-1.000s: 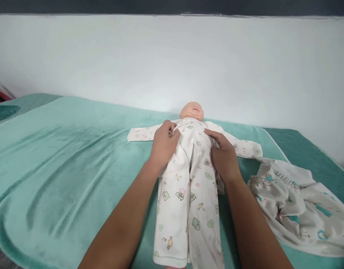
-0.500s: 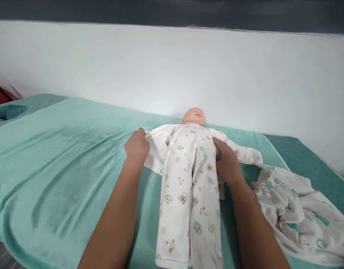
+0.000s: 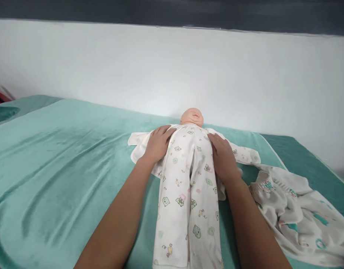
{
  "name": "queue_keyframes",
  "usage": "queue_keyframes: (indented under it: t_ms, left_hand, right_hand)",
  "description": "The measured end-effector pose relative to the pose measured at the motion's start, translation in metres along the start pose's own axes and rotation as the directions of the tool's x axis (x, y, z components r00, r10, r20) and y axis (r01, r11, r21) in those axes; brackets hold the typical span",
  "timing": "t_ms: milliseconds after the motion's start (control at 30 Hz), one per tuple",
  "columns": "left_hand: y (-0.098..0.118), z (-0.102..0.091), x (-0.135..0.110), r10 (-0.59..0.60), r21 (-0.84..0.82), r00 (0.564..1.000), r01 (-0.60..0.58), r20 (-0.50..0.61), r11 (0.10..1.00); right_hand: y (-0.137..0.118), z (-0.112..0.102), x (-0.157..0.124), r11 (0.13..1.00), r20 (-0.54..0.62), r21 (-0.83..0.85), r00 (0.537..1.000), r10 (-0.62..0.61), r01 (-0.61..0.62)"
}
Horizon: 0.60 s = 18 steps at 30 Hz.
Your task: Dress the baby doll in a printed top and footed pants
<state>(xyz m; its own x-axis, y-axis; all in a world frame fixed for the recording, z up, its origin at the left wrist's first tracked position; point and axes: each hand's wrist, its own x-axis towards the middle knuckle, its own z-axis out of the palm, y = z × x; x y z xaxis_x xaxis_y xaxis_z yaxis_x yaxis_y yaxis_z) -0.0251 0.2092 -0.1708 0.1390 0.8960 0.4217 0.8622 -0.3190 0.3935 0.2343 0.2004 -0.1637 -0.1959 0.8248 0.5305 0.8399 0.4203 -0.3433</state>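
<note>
On the soft teal blanket (image 3: 62, 157) in front of you lies a small baby doll with a bare head (image 3: 192, 116), flat on its back, with its head toward the white wall (image 3: 160, 67). It wears a white cotton sleepsuit with little bear prints (image 3: 188, 194), and the long legs reach down toward you. Your left hand (image 3: 158, 144) lies open and flat on the loose white flap beside the doll's chest, holding nothing. Your right hand (image 3: 224, 158) lies open too, fingers together, pressed on the other side of the doll's body, and grips nothing. Just beside your right arm sits a crumpled white cloth with green prints (image 3: 297, 209).
</note>
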Motion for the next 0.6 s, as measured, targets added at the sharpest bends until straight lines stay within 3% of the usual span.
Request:
queue_keyframes:
  t_ms: [67,267,400,500,600]
  left_hand:
    - [-0.004,0.006,0.003,-0.03,0.056,0.999,0.028,0.02,0.998]
    - [-0.009,0.002,0.01,-0.106,0.246,0.994,0.096,0.025,0.964]
    - [-0.021,-0.008,0.011,-0.277,0.314,0.961,0.256,0.022,0.914]
    - [-0.028,-0.013,0.009,-0.372,0.299,0.928,0.351,0.014,0.887]
    - [-0.028,-0.014,0.008,-0.389,0.294,0.921,0.365,0.024,0.883]
  right_hand:
    - [0.005,0.006,0.009,1.0,0.081,-0.002,0.997,0.004,-0.004]
    - [0.02,0.011,0.033,0.98,0.158,-0.198,0.987,0.01,0.022]
    - [0.032,0.009,0.038,0.959,0.199,-0.281,0.975,0.094,-0.035]
    - [0.038,0.007,0.037,0.961,0.123,-0.253,0.982,0.143,-0.108]
    - [0.035,0.006,0.037,0.994,-0.016,-0.107,0.999,0.032,-0.033]
